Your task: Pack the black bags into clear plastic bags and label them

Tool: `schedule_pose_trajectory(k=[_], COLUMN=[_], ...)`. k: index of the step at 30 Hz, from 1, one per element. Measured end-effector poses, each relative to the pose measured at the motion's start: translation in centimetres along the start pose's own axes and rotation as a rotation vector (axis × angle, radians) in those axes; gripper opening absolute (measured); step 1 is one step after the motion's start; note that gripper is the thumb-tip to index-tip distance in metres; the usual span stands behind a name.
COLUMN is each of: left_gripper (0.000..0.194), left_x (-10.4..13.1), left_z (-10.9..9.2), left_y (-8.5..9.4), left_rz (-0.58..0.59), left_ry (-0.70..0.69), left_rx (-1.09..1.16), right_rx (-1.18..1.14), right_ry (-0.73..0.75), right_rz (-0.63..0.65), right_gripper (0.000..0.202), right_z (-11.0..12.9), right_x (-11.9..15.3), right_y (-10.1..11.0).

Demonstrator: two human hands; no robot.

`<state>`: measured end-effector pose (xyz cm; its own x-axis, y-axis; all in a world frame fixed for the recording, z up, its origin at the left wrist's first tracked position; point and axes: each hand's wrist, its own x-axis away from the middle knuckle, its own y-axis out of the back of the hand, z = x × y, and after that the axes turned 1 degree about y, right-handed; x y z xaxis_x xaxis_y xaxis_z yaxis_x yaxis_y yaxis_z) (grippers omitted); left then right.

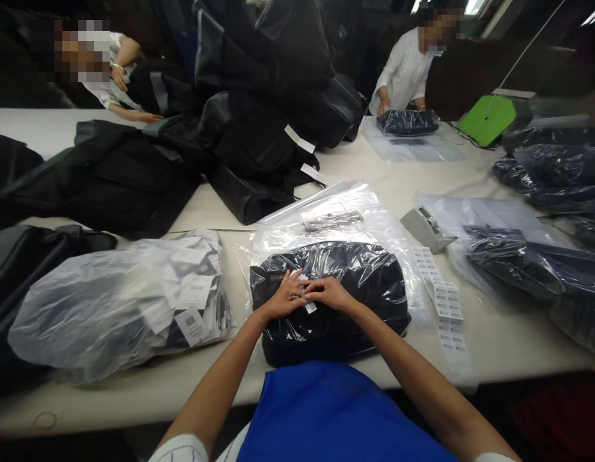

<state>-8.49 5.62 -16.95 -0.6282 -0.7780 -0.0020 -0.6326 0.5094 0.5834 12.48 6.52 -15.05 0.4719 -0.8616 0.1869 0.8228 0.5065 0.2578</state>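
A black bag (pixel 365 273) in clear shiny plastic lies on the table right in front of me. My left hand (pixel 285 298) rests on the plastic with its fingers stretched out over a white tag. My right hand (pixel 332 294) meets it at the fingertips, thumb and finger pinched together. What that pinch holds, if anything, is too small to make out. Just below the fingertips a small piece of the white tag (pixel 310 308) shows. Behind the wrapped bag lies a stack of clear plastic bags (pixel 278 232).
A strip of barcode labels (pixel 449 301) and a grey dispenser (pixel 425 228) lie to the right, beside other wrapped bags (pixel 519 260). A plastic sack of tags (pixel 100 301) sits left. Black bags (pixel 129 173) are heaped behind. Two people work across the table (pixel 393 173).
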Motion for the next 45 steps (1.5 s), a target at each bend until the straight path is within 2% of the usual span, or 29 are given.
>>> schedule_pose_trajectory(k=[5, 7, 9, 11, 14, 16, 19, 22, 26, 30, 33, 39, 45], left_gripper=[0.021, 0.019, 0.018, 0.018, 0.016, 0.016, 0.016, 0.016, 0.016, 0.015, 0.013, 0.016, 0.020], left_x=[-0.2, -0.2, -0.2, -0.1, 0.0, -0.1, -0.2, -0.2, -0.3, -0.5, -0.7, -1.3, -1.8], left_z=[-0.3, -0.4, -0.5, -0.7, -0.9, -0.9, -0.7, -0.6, -0.7, -1.1, -1.3, -1.4, -2.2], left_y=[-0.4, -0.4, -0.4, -0.4, -0.5, -0.7, -0.8, -0.8, -0.9, -1.1, -1.5, -3.0, -4.6], left_rz=[-0.026, -0.031, -0.035, -0.044, -0.081, -0.099, -0.109, -0.114, -0.119, -0.118, -0.152, -0.306, -0.480], left_ry=[-0.001, -0.005, -0.002, 0.008, 0.011, 0.009, 0.009, 0.006, 0.011, 0.022, 0.048, 0.074, 0.123], left_rx=[-0.023, -0.035, -0.037, -0.026, -0.013, -0.014, -0.024, -0.037, -0.059, -0.092, -0.100, -0.106, -0.107], right_rx=[0.053, 0.067, 0.033, -0.059, -0.325, -0.532, -0.756, -0.878, -0.948, -0.989, -1.080, -1.201, -1.142], right_ry=[-0.015, -0.019, -0.025, -0.038, -0.075, -0.110, -0.187, -0.255, -0.228, -0.152, -0.132, -0.205, -0.220], right_rz=[0.076, 0.058, -0.036, -0.191, -0.435, -0.550, -0.647, -0.714, -0.855, -0.976, -0.964, -0.809, -0.812], right_gripper=[0.020, 0.021, 0.021, 0.024, 0.032, 0.038, 0.042, 0.042, 0.044, 0.044, 0.043, 0.039, 0.041], right_z=[0.4, 0.9, 1.5, 2.1, 2.1, 1.4, -0.5, -2.1, -2.5, -1.6, -0.9, -1.0, -1.8], right_x=[0.1, 0.5, 1.4, 2.8, 5.9, 8.1, 10.6, 11.8, 11.3, 9.5, 8.5, 8.2, 8.3], right_y=[0.2, 0.8, 1.7, 2.9, 4.4, 4.6, 3.4, 0.9, -1.9, -2.6, -2.8, -4.3, -4.3])
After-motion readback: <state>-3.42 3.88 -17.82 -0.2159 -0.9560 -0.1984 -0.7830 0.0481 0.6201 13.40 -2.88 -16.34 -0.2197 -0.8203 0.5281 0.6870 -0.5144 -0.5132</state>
